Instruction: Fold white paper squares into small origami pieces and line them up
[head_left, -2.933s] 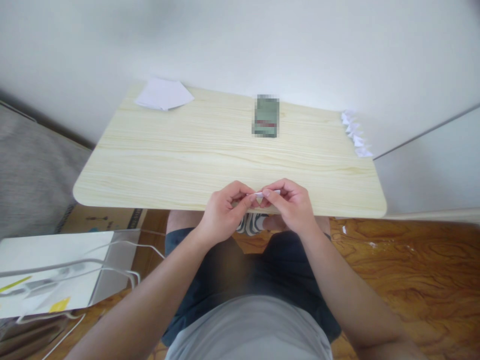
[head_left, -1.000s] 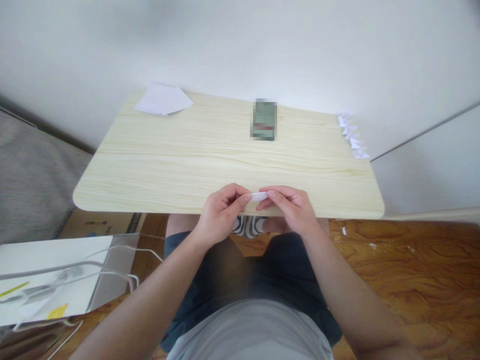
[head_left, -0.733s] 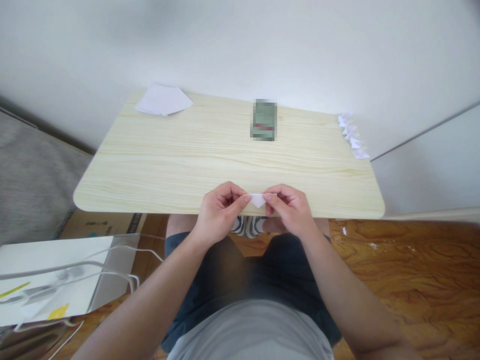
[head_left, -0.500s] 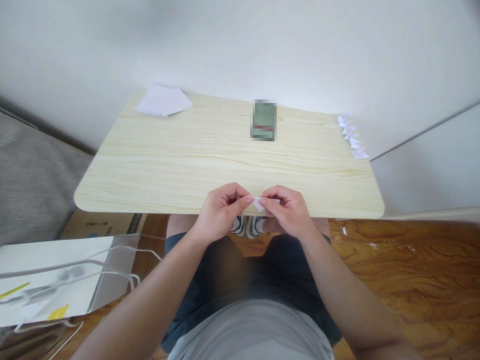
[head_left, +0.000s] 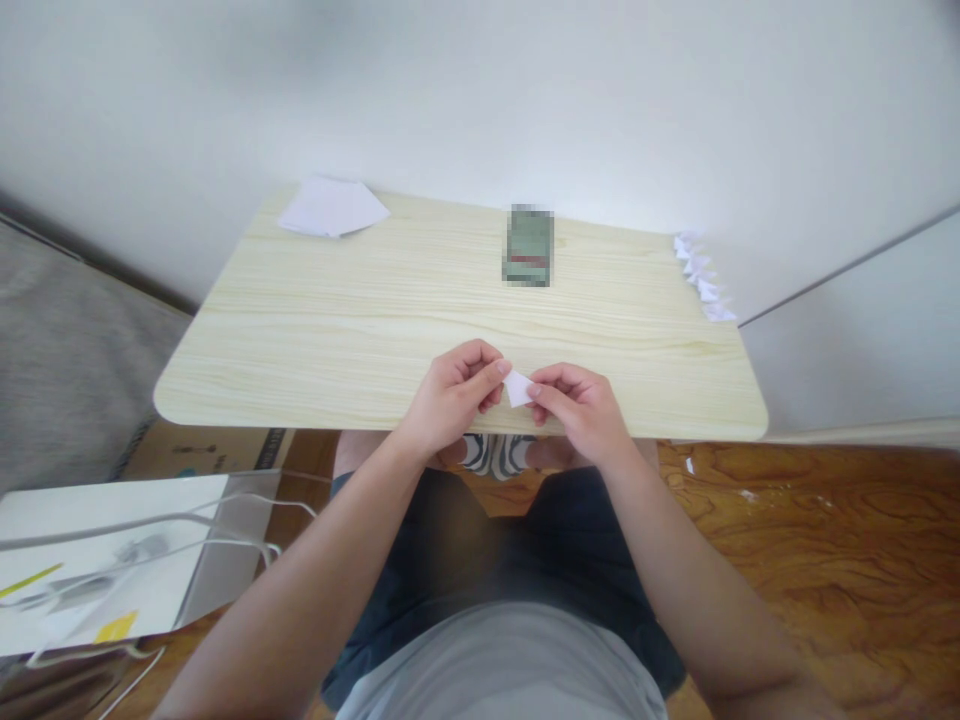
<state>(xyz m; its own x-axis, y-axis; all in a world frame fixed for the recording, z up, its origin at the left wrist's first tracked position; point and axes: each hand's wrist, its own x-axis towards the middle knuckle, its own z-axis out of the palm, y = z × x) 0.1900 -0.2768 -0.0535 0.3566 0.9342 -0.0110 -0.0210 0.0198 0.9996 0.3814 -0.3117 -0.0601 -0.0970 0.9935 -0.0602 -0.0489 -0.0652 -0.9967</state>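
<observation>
Light wood table [head_left: 337, 330] against white wall, white paper bag [head_left: 112, 560] on the floor at left. On the table: paper stack [head_left: 332, 208] far left corner, blurred green card [head_left: 528, 246] far middle, row of small folded white pieces [head_left: 701, 278] along right edge. Left hand [head_left: 454, 398] and right hand [head_left: 581, 410] at the near edge, fingers of both pinched on a small folded white paper piece [head_left: 517, 388] held between them, just above the table.

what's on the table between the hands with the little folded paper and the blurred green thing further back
Nothing: the head view shows only bare table between the folded paper, pinched by left hand and right hand, and the blurred green object.
</observation>
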